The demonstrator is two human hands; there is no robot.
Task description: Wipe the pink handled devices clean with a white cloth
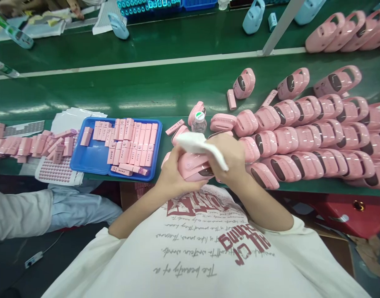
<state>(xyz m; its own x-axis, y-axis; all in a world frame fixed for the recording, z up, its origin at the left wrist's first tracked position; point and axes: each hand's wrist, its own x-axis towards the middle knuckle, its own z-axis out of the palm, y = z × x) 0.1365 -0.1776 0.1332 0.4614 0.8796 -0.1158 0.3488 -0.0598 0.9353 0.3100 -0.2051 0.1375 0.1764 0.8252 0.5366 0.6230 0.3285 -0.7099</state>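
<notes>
My left hand (173, 176) is wrapped round a glossy pink plastic housing (191, 165) with a dark window, held close to my shirt at the table's front edge. Folded in my right hand (228, 157) is a white cloth (197, 145), which lies over the top of that housing. The fingers of my right hand are partly hidden by the cloth. Just beyond my hands stands a small clear bottle (199, 124) with a green and white cap, beside another pink housing (196, 111).
Rows of pink housings (297, 140) fill the right side. On the left, a blue tray (93, 159) holds pink bar-shaped parts, with more pink parts (34, 145) heaped beyond it. A metal post (281, 29) rises from the table. A person's sleeve (20, 213) is at left.
</notes>
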